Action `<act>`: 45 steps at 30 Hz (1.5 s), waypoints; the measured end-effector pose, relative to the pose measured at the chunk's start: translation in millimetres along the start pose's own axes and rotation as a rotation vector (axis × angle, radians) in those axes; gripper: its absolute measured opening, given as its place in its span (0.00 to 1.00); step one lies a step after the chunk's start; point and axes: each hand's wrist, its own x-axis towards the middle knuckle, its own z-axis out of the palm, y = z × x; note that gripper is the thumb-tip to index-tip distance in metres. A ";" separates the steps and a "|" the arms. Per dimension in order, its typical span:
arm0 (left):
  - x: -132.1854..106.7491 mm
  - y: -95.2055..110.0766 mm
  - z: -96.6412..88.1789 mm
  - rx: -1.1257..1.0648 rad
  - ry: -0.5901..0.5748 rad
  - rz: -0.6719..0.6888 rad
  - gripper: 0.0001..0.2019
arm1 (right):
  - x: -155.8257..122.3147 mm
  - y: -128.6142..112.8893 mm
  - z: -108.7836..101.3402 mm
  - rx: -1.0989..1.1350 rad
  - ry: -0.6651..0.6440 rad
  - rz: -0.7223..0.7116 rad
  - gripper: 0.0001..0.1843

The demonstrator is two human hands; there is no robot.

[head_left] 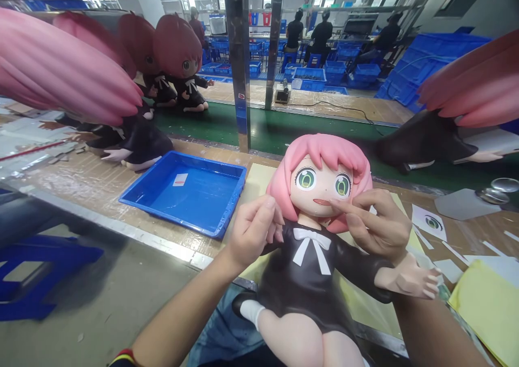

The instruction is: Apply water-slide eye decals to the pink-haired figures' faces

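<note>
**Doll's face between the two grips**

The doll [312, 259] sits facing the person at the near edge of the table [81, 183], its long axis running from the pink head, farther off, down to the bare legs at the person's lap. The head lies between the two hands: to the right of the left hand [253, 229] and to the left of the right hand [379, 226].

The left grip is pressed together, fingertips bunched against the side lock of hair just beside the cheek. The right grip is nearer the face. Its forefinger is stretched out leftward with the tip on the painted mouth, the thumb lies under it by the chin, and the other fingers are curled (whether anything thin is nipped between thumb and forefinger I cannot tell).

Left of the left grip, well apart, lies a blue tray [184, 191]. Right of the right grip lie a sheet printed with an eye [432, 224] and a yellow sheet [486, 302]. Beyond both grips stand more dolls [178, 59]
</note>
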 end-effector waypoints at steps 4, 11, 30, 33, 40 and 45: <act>-0.4 -0.3 0.6 -0.004 0.003 0.010 0.25 | 1.6 2.6 1.4 0.009 -0.041 -0.037 0.28; 0.4 -3.2 -0.8 -0.013 -0.016 0.037 0.25 | 1.4 2.0 3.1 -0.007 -0.081 -0.021 0.29; 0.5 -0.5 -0.2 -0.006 -0.033 0.028 0.25 | 2.2 -0.7 5.5 0.005 0.015 0.005 0.26; 0.1 0.1 0.0 -0.009 -0.033 0.029 0.25 | 1.9 -8.8 5.2 -0.019 0.193 0.093 0.25; -0.2 -0.1 -0.8 -0.021 -0.022 0.032 0.25 | -9.6 -21.6 -0.5 0.009 0.432 0.436 0.23; -0.3 -1.3 -0.4 -0.029 -0.026 0.013 0.24 | -15.2 -21.5 -10.6 0.159 0.342 0.535 0.15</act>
